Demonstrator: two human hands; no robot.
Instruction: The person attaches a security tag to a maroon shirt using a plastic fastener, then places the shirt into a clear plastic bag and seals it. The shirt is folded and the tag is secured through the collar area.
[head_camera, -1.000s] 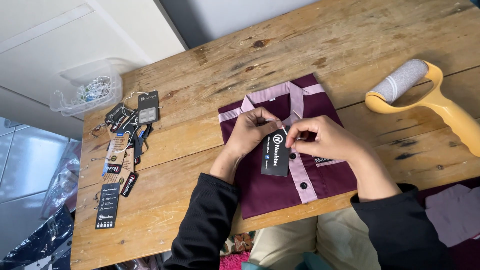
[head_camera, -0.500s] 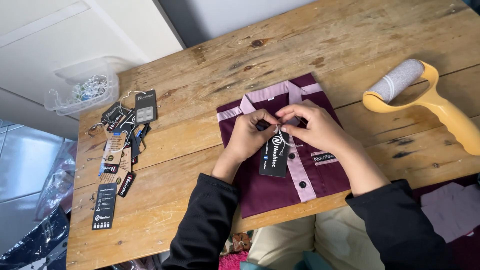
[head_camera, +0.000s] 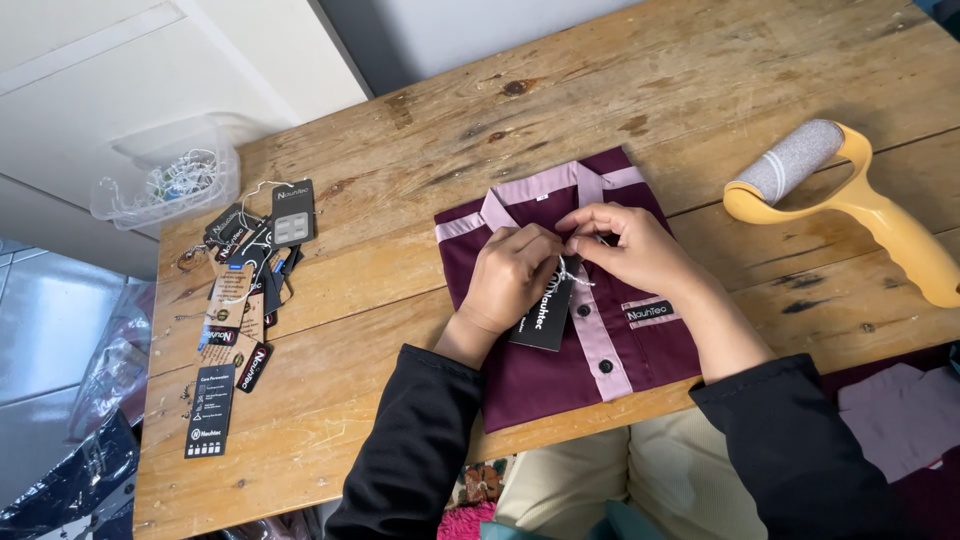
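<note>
A folded maroon shirt (head_camera: 548, 370) with a pink collar and button strip lies on the wooden table (head_camera: 400, 300). My left hand (head_camera: 512, 275) and my right hand (head_camera: 630, 248) meet over the shirt's upper placket. Both pinch a thin white string (head_camera: 572, 268) near the collar. A black hang tag (head_camera: 545, 315) dangles from that string and rests on the shirt beside my left hand.
A yellow-handled lint roller (head_camera: 850, 200) lies on the table's right side. Several loose hang tags (head_camera: 240, 310) are spread at the left, with a clear plastic tub of strings (head_camera: 165, 180) behind them. More maroon cloth (head_camera: 900, 410) sits at the lower right.
Both hands have moved up from the shirt's middle toward the collar. The black tag, earlier held between the hands, now hangs below them on its string.
</note>
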